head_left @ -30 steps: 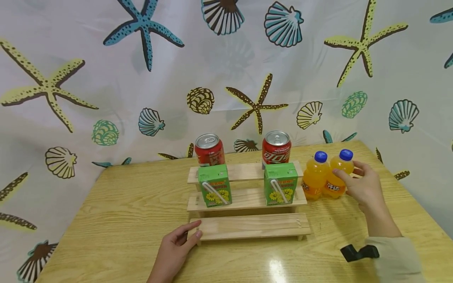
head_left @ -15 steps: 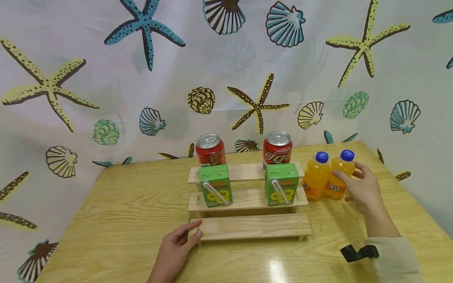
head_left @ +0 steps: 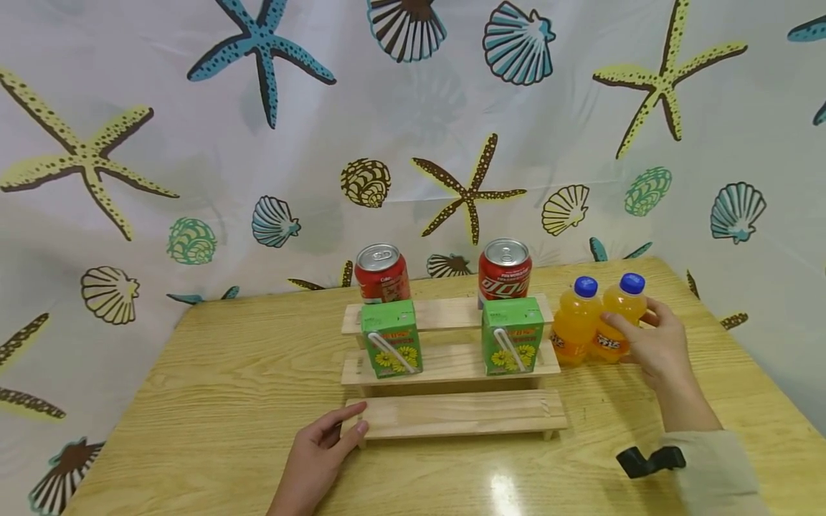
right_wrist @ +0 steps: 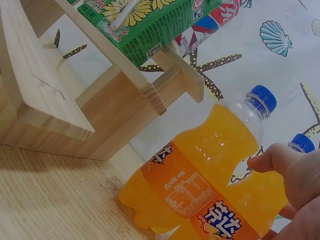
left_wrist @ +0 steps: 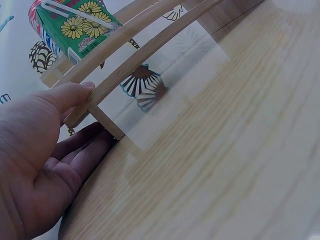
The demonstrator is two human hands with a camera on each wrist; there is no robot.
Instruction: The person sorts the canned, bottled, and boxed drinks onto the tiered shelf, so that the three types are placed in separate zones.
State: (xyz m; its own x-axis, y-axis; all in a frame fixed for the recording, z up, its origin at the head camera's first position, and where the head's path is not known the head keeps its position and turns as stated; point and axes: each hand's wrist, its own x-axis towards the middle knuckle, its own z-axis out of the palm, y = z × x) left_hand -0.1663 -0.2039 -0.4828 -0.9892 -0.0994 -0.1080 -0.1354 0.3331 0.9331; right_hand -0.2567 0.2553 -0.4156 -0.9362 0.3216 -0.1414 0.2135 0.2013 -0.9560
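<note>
The left hand (head_left: 314, 459) grips the left end of the lowest step of a wooden three-step rack (head_left: 452, 416), its thumb on the board in the left wrist view. On the right, the right hand (head_left: 661, 351) holds the outer orange-drink bottle (head_left: 621, 304) with its thumb in front and fingers behind. A second bottle (head_left: 576, 319) stands beside it, against the rack's right end. Both have blue caps. Two green drink boxes (head_left: 391, 338) (head_left: 513, 337) stand on the middle step, and two red cans (head_left: 382, 274) (head_left: 505, 270) on the top step.
The rack stands on a wooden table (head_left: 245, 373). Behind it hangs a pale cloth (head_left: 400, 115) printed with starfish and shells. A black strap (head_left: 650, 462) lies at the right sleeve (head_left: 713, 469).
The right hand has shifted slightly to the left and down on the outer bottle. The left hand, rack, boxes and cans have kept their places.
</note>
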